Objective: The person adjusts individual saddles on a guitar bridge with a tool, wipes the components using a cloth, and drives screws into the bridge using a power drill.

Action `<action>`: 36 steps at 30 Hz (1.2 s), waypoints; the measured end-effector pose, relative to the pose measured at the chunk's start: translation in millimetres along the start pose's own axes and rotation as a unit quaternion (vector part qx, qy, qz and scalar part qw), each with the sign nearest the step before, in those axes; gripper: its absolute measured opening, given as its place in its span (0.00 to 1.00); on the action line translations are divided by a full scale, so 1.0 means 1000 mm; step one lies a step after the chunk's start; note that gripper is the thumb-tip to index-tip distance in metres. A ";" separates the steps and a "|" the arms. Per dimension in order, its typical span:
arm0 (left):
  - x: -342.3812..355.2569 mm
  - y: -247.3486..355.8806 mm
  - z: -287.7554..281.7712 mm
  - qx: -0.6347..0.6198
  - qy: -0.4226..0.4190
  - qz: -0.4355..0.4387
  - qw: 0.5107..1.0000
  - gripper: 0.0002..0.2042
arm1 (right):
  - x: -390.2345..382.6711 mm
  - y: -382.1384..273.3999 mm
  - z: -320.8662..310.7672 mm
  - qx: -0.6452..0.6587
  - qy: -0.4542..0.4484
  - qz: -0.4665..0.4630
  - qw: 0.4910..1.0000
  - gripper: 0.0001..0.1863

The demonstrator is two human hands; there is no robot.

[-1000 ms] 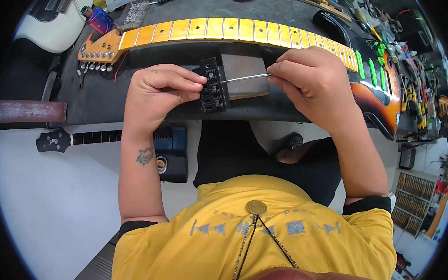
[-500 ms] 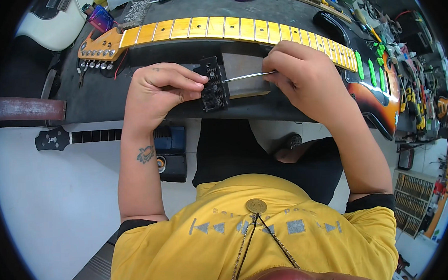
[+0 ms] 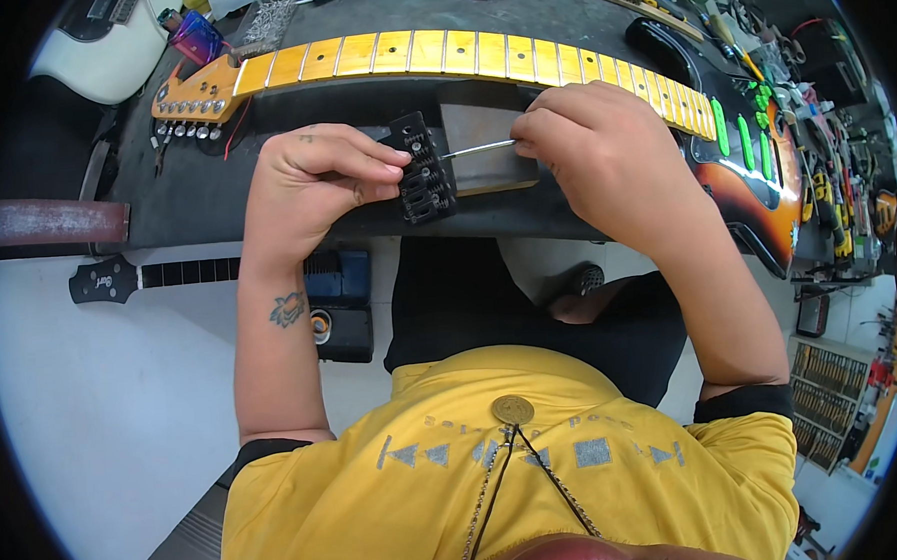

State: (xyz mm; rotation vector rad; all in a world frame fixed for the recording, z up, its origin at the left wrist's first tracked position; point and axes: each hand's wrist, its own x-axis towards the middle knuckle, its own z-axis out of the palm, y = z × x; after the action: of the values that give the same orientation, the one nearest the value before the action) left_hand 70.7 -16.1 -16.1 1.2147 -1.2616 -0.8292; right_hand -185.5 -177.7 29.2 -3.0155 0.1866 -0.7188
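Observation:
My left hand (image 3: 329, 180) pinches the left side of a black guitar bridge plate (image 3: 426, 178) with saddles and screws on it. My right hand (image 3: 593, 159) grips a thin metal tool (image 3: 475, 151) whose tip meets the plate's right side; whether it is a screwdriver or a key I cannot tell. A flat, dull metal block (image 3: 487, 128) lies on the dark bench (image 3: 181, 227), partly beside the plate. Just above both hands lies a guitar neck (image 3: 389, 57) with a yellow fretboard and a tuner headstock.
A sunburst guitar body (image 3: 776, 216) with green covers lies right. A white guitar (image 3: 99, 65), a brush (image 3: 637, 7) and many tools crowd the bench's rim. A dark-headstock neck (image 3: 103, 280) and a blue-black case (image 3: 339, 285) are below the bench edge.
My right hand has shifted slightly up and left, its fingers rolling over the thin tool. The bridge plate in my left hand has tilted slightly.

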 end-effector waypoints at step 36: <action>0.004 -0.002 -0.002 -0.071 -0.004 -0.050 0.996 0.13 | 0.007 -0.007 0.000 0.035 -0.020 -0.010 0.999 0.09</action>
State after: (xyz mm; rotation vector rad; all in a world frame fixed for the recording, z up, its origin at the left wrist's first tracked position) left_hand 73.4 -19.6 -17.1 1.1681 -1.1347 -0.9818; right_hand -178.7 -171.9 33.1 -2.9672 0.1266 -0.6508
